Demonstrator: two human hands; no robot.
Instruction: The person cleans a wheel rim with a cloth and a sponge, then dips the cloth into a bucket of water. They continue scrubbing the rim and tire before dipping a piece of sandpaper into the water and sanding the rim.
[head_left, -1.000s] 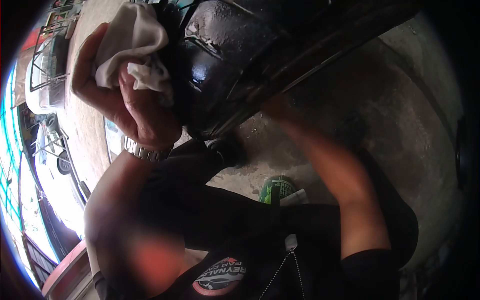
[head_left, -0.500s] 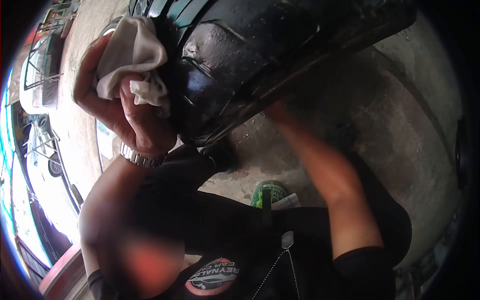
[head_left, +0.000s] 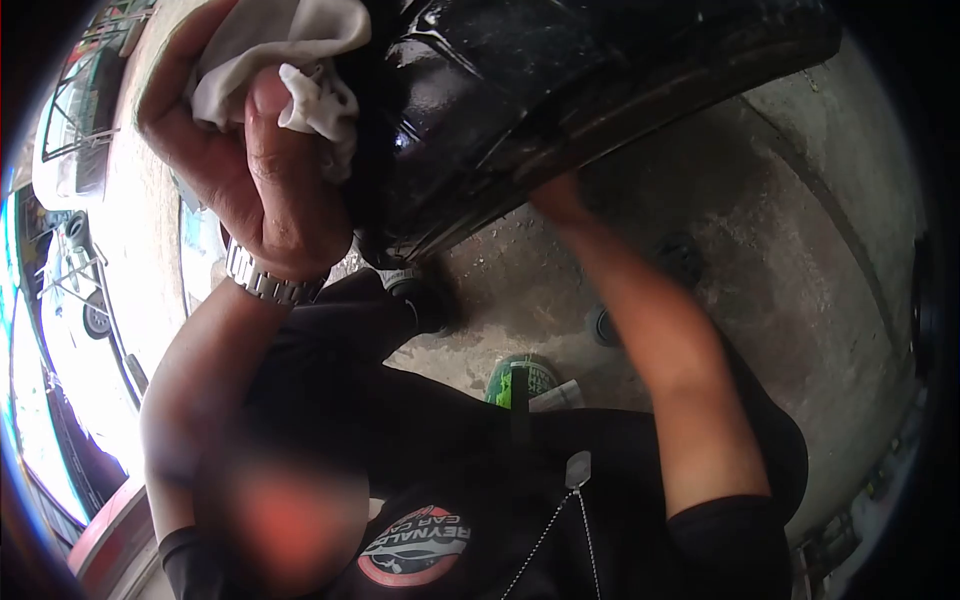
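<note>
Room between the forearms (head_left: pixel 655 315) (green can (head_left: pixel 540 377) nearer), black piece (head_left: pixel 560 75) ahead.

A round badge (head_left: pixel 415 545) on the chest of the person's black shirt (head_left: pixel 640 530) is carrying pale capitals, which are showing upside down in the head view. One line is spelling "REYNAL", its ending running too unclear to make out; the other is reading "CAR CA", with whatever is following getting lost as well. On a green can (head_left: pixel 538 378), light lettering is also standing upside down, but it is proving too small and blurred to read with certainty.
</note>
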